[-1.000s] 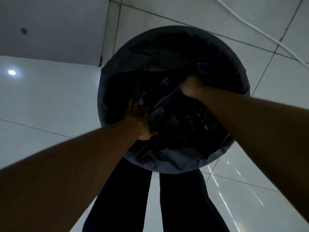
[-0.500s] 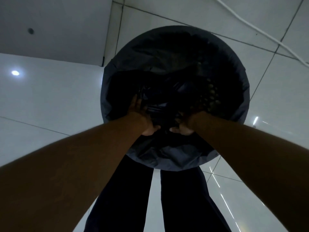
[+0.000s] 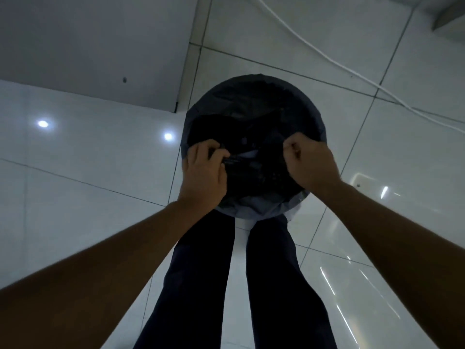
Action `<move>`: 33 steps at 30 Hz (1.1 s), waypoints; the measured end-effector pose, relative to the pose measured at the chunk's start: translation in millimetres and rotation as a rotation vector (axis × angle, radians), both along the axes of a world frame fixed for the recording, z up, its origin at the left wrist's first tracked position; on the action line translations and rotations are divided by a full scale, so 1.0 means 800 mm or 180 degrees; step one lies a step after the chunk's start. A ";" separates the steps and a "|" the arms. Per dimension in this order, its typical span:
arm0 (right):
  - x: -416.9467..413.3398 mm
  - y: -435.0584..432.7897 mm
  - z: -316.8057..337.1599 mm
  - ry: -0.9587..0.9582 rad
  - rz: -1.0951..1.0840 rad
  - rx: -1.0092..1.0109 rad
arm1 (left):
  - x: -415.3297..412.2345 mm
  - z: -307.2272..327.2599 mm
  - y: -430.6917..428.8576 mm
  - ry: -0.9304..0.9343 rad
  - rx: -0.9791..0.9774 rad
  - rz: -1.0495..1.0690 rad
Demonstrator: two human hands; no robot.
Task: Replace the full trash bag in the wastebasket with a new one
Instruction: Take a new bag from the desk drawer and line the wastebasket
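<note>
- Watching the floor (image 3: 75,197) comes first: it's glossy tile, and the wastebasket (image 3: 191,114) just stands on it with nothing pinning it. Yank up or sideways and I'd expect it to slide or tip.
- Next, the wastebasket itself: it's round and upright, just ahead of your legs (image 3: 201,273). Dark plastic wraps its rim, so you can't see the edge you're working against.
- Then the bag (image 3: 251,102): it's in the wastebasket, with its skirt folded out over the rim and loose film bunched across the near half of the opening. You can't tell from this angle how full it is. Thin film pulled tight between two hands is the likely failure. It stretches, then splits, and the contents drop back in or onto the tile.
- Your left hand (image 3: 203,172) has its fingers curled, pinching a fold of the bag inside the near-left rim. A small pinch puts a high load on little plastic, so take a bigger bunch.
- Your right hand (image 3: 309,162) is closed in a fist on the bag at the right rim. Pulling it away from the left hand could drag the skirt off unevenly.
- Last, the cable (image 3: 334,63): it's white and lies on the floor beyond the wastebasket, well apart. It's a trip or snag risk only if you carry the bag that way.
</note>
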State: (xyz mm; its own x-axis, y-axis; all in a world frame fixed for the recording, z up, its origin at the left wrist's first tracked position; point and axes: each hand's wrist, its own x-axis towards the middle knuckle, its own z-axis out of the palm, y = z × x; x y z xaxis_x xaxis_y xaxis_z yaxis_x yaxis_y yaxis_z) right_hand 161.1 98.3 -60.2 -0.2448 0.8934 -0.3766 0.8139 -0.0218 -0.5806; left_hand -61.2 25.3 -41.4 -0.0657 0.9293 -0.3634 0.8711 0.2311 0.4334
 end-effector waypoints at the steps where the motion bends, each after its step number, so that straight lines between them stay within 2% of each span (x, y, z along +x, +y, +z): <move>1: 0.008 -0.006 0.008 -0.0059 -0.0105 0.0362 | 0.000 0.006 -0.007 0.0074 -0.0030 0.0226; 3: 0.025 -0.019 0.013 -0.0299 -0.0395 0.0664 | 0.000 0.016 -0.018 0.0277 -0.0177 0.0783; 5: 0.040 -0.033 0.011 -0.0472 -0.0803 0.0498 | 0.004 0.020 -0.026 0.0334 -0.0551 0.1440; 7: 0.049 -0.046 0.009 -0.0353 -0.1124 0.0091 | 0.003 0.014 -0.029 -0.0003 -0.1131 0.2130; 9: 0.051 -0.050 0.008 -0.0249 -0.1483 -0.0663 | 0.000 0.003 -0.029 -0.0573 -0.1744 0.2651; 12: 0.053 -0.046 0.005 -0.0136 -0.1698 -0.1525 | -0.006 -0.003 -0.023 -0.0867 -0.1847 0.2672; 16: 0.059 -0.031 -0.003 -0.0028 -0.1835 -0.1751 | -0.013 0.000 0.003 -0.1259 -0.1514 0.2582; 20: 0.065 0.002 -0.005 -0.0023 -0.1940 -0.1681 | -0.017 0.002 0.056 -0.1764 -0.1360 0.2481; 28: 0.070 0.066 -0.002 0.0387 -0.2430 -0.1474 | -0.014 0.008 0.147 -0.2183 -0.0964 0.1886; 33: 0.065 0.072 -0.001 0.0828 -0.2576 -0.1531 | -0.018 0.007 0.163 -0.2352 -0.0982 0.2184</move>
State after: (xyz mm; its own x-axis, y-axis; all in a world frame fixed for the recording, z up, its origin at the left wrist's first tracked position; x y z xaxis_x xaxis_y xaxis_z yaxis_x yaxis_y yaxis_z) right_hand 212.8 155.9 -61.0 0.2479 0.5931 -0.7660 0.2964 -0.7992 -0.5229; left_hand -75.6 155.4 -36.0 -0.2080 0.6373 -0.7420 0.0552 0.7650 0.6416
